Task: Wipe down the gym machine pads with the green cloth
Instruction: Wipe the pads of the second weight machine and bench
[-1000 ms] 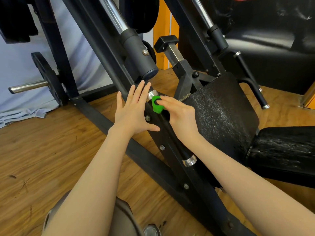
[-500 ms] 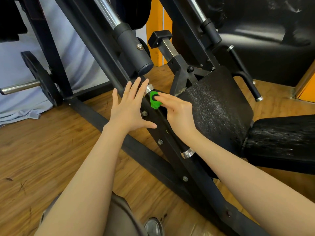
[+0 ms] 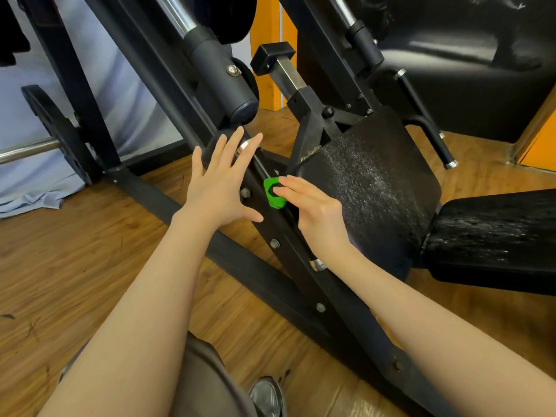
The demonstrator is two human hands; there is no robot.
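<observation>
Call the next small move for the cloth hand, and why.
Probably slide the right hand rightward onto the back pad. It presses the green cloth against the black frame bar beside the pad's left edge, not on the pad. The left hand is spread open near the bar.

A wooden plank floor [image 3: 75,266] runs under me, scuffed with dark marks in places. Pale blue-grey fabric [image 3: 126,94] hangs along the wall to my left and bunches on the boards at its foot. Orange panels [image 3: 266,37] stand at the back, with another orange edge [image 3: 541,139] at the far right. A black cushioned couch [image 3: 466,61] sits in the rear corner, daylight glinting on its surface.
</observation>
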